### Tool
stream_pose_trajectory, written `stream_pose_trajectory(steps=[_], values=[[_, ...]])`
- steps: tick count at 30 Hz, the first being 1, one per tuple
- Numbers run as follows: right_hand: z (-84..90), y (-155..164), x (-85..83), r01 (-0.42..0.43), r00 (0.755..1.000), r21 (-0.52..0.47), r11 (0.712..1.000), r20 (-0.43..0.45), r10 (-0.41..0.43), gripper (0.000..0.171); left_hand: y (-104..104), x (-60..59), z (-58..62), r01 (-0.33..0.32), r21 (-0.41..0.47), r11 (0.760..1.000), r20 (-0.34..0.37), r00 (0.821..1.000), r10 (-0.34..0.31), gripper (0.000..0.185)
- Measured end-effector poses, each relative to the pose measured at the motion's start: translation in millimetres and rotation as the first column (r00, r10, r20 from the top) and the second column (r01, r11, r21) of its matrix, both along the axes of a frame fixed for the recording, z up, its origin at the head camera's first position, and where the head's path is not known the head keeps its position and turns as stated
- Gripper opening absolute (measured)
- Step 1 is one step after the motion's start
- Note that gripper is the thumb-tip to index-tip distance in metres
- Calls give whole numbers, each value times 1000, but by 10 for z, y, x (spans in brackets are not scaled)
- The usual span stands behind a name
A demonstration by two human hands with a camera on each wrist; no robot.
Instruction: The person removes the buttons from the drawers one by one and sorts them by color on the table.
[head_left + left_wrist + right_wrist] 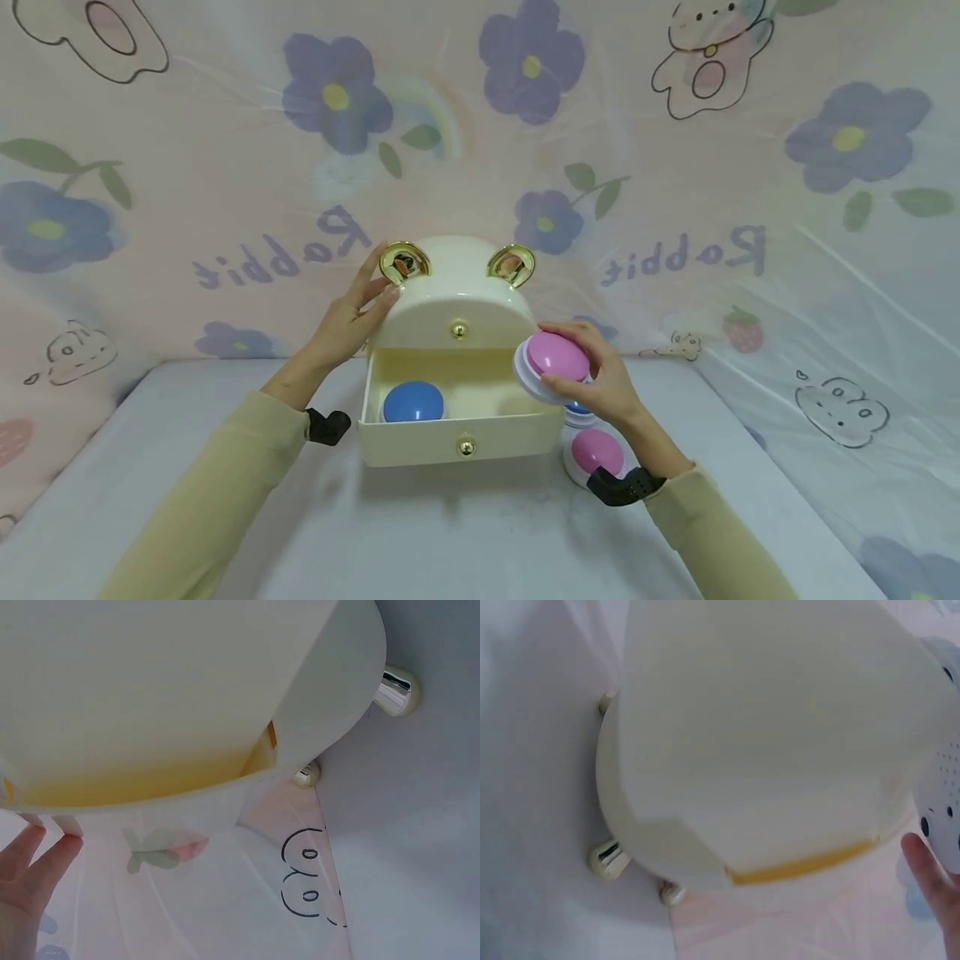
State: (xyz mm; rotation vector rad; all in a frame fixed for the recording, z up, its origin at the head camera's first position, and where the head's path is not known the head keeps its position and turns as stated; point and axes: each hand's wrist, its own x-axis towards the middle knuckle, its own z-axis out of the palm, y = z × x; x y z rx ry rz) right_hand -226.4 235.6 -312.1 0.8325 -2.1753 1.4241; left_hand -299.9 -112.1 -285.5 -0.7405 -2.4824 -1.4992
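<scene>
A cream box [457,308] with gold ears stands at the middle of the table, its lower drawer [459,433] pulled out. A blue dome button [413,402] lies in the drawer's left half. My left hand [358,310] rests with straight fingers on the box's upper left side; in the left wrist view its fingertips [52,836] touch the box [172,697]. My right hand [592,375] grips a pink dome button [553,360] with a white base, held over the drawer's right edge. The right wrist view shows the box [765,742] and the button's white underside [941,810].
Two more dome buttons sit on the table right of the drawer: a pink one [596,454] and a blue one [579,410] mostly hidden under my right hand. A floral plastic sheet [225,167] walls the back and sides of the grey table [465,533].
</scene>
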Motion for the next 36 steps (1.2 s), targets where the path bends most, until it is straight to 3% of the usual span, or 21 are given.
stream_pose_trajectory(steps=[11,19,30,36], values=[[-192,364,47,160,987,16,987,14,-160,54,-9,-27,-40,-16,-16,1000,-27,1000,16,66],[-341,680,135,271,962,61,961,22,-273,58,-5,-35,-28,-10,-23,1000,-29,1000,10,65],[-544,976,162,407,901,143,902,100,-422,58,-13,-64,-26,6,0,1000,-44,999,-6,65],[-681,1121,219,499,821,261,826,163,-547,58,-2,-40,-43,3,8,1000,-44,999,-3,66]])
